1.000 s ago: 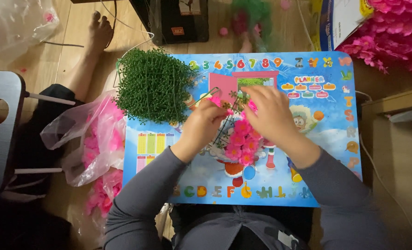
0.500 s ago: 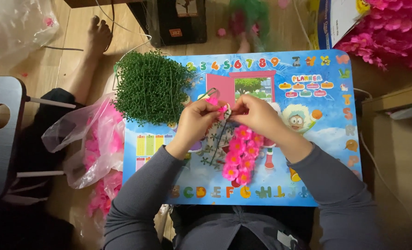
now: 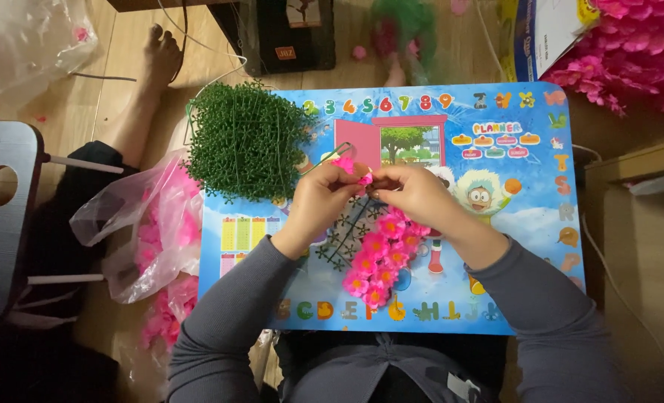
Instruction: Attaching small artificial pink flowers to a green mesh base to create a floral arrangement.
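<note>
My left hand (image 3: pixel 323 200) and my right hand (image 3: pixel 414 194) meet over a small blue children's table (image 3: pixel 526 246). Between their fingertips sits a small pink flower (image 3: pixel 365 178). Both hands also hold up a green plastic grid panel (image 3: pixel 345 231), tilted, its lower part filled with several pink flowers (image 3: pixel 380 257). A stack of bare green grid panels (image 3: pixel 246 140) lies on the table's far left corner, just beyond my left hand.
A clear plastic bag of pink flowers (image 3: pixel 157 231) hangs off the table's left side. A heap of pink flower panels (image 3: pixel 630 52) lies at the top right. Another person's bare foot (image 3: pixel 160 52) rests on the wooden floor. A grey stool (image 3: pixel 0 216) stands at left.
The flower-filled panel has swung down and toward me, so its pink rows now show below my hands. Both hands have shifted slightly left and pinch a single pink flower at the panel's top.
</note>
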